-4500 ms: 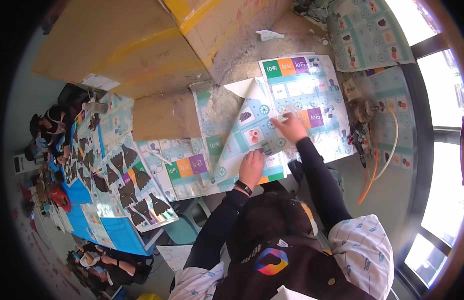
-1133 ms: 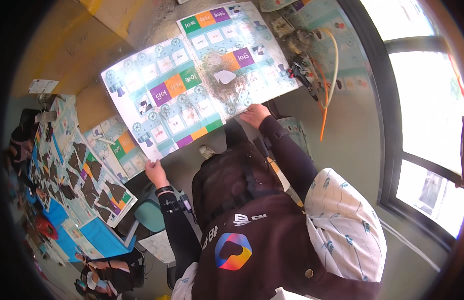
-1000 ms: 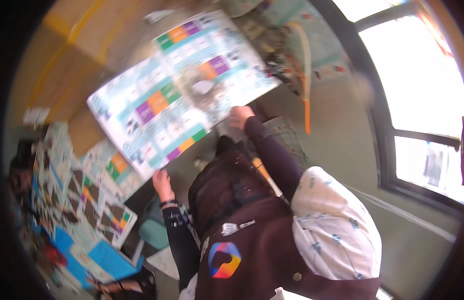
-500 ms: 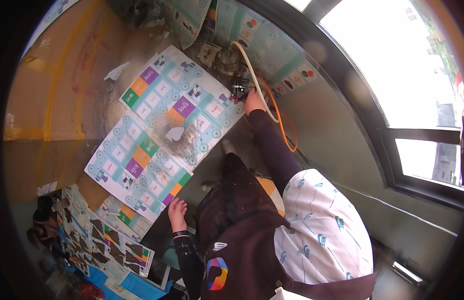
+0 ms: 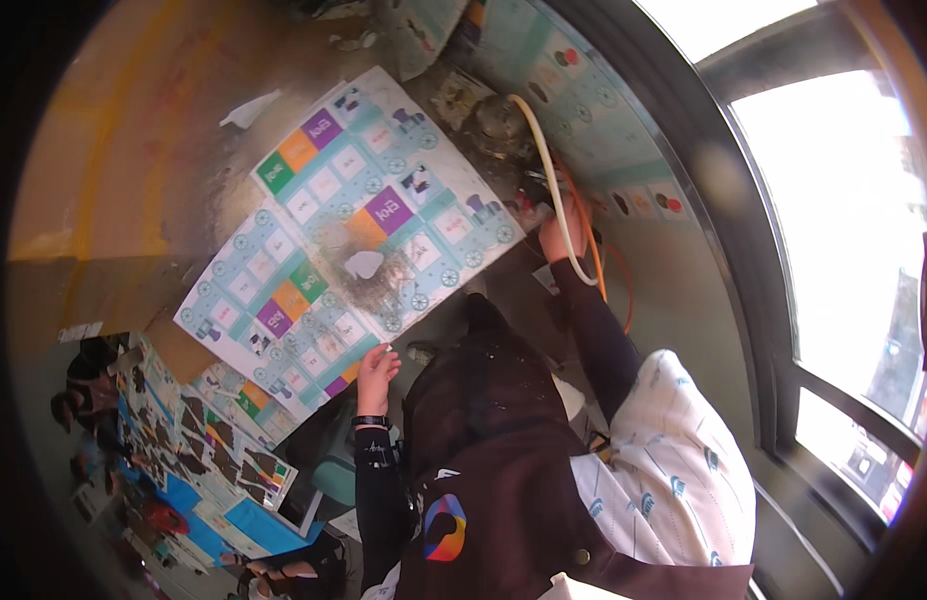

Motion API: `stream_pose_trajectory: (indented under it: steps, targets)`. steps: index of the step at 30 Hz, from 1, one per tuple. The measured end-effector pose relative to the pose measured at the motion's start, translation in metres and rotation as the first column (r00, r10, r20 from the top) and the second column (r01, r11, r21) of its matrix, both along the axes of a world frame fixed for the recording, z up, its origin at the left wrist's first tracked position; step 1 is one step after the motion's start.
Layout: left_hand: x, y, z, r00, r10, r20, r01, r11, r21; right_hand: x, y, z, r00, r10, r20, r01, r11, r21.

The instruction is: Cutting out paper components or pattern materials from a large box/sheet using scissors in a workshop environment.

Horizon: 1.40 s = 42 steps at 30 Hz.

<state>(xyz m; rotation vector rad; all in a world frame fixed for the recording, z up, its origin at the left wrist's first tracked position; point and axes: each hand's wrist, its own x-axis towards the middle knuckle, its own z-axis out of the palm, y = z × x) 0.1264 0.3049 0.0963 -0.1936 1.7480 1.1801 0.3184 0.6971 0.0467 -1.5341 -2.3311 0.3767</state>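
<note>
Fingers of the left hand (image 5: 376, 386) curl, slightly apart, by the near edge of 2 printed teal-and-white sheets (image 5: 439, 258) on the dusty brown worktop (image 5: 236, 187); the right hand (image 5: 573, 232), finger state hidden, is partly behind a curved cream hose (image 5: 545, 160).

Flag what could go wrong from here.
The pale hose crosses in front of the right hand, so it might snag or tug. The left hand is right by the edge of the printed sheets; a bump could shift them. The white scrap on their smudged area may slide if loose.
</note>
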Motion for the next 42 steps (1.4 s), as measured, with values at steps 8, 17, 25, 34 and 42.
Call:
stream_pose_trajectory:
  steps: [8,17,25,34,42]
  targets:
    - [-0.019,-0.064,-0.04,0.948,0.269,-0.169,-0.288,0.953,-0.099,-0.036,-0.027,-0.021,0.998,-0.02,0.061,0.044,0.903,-0.427]
    - [-0.019,-0.137,-0.039,0.844,0.527,-0.106,-0.531,0.847,-0.019,-0.049,-0.017,-0.01,0.98,0.147,-0.131,-0.195,0.816,-0.544]
    - [-0.034,-0.129,-0.037,0.805,0.576,-0.143,-0.588,0.806,-0.065,-0.084,-0.144,0.089,0.681,0.708,-0.186,-0.73,0.64,-0.238]
    - [-0.063,-0.031,0.018,0.945,0.201,-0.258,-0.194,0.98,0.052,-0.085,-0.097,0.118,0.719,0.636,-0.279,-0.694,0.65,-0.31]
    - [-0.085,0.14,0.05,0.898,-0.305,-0.315,0.326,0.945,0.013,-0.125,-0.155,0.122,0.5,0.831,-0.244,-0.859,0.439,-0.264]
